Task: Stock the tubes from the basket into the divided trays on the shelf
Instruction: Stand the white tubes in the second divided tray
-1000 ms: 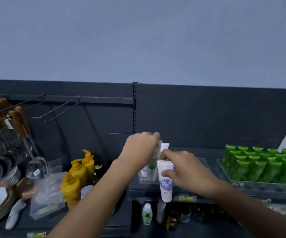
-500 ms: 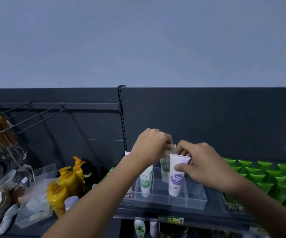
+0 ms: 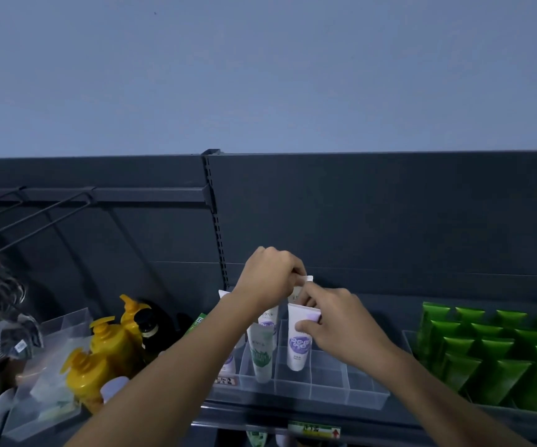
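Placing step: right hand (image 3: 341,321) pinches the purple-label tube (image 3: 298,345) upright in the divided tray (image 3: 347,393); left hand (image 3: 268,279) grips a rear tube (image 3: 305,280). Next, release squarely.

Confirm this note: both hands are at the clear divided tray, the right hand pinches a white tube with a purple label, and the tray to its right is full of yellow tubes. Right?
Not quite. In the head view the tubes in the tray on the right are green, not yellow. The rest holds: both the left hand and right hand are at the clear divided tray, and the right hand pinches the white tube with a purple label.
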Tool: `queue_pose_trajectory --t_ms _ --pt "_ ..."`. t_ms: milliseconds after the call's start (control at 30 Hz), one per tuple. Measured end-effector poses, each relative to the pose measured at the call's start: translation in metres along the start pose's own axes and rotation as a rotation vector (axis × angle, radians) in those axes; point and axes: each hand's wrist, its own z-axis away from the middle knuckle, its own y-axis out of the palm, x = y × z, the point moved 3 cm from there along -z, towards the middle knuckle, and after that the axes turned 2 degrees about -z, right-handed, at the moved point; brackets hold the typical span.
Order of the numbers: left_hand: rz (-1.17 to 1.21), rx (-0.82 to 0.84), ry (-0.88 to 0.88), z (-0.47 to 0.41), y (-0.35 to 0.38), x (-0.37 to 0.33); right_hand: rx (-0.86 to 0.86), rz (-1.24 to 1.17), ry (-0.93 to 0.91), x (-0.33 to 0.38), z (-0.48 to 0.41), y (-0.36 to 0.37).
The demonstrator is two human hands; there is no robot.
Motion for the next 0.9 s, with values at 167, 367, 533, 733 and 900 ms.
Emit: queue_pose_trajectory --t_ms 167,367,533,733,900 --pt "-0.002 0.035 -0.007 -0.001 0.01 0.011 0.058 0.05 0.015 -0.009 -0.006 0.02" --pt "-0.017 0.111 0.003 0.005 0.032 0.016 0.092 0.066 0.027 -0.018 -0.009 0.035" --pt "0.006 0.128 0.006 0.006 0.04 0.021 0.087 0.041 0.03 -0.022 -0.01 0.042" --pt "0.048 0.169 0.027 0.003 0.045 0.025 0.094 0.061 0.007 -0.022 -0.007 0.044" --pt "0.063 0.152 0.026 0.007 0.047 0.026 0.081 0.071 -0.011 -0.019 -0.008 0.043"
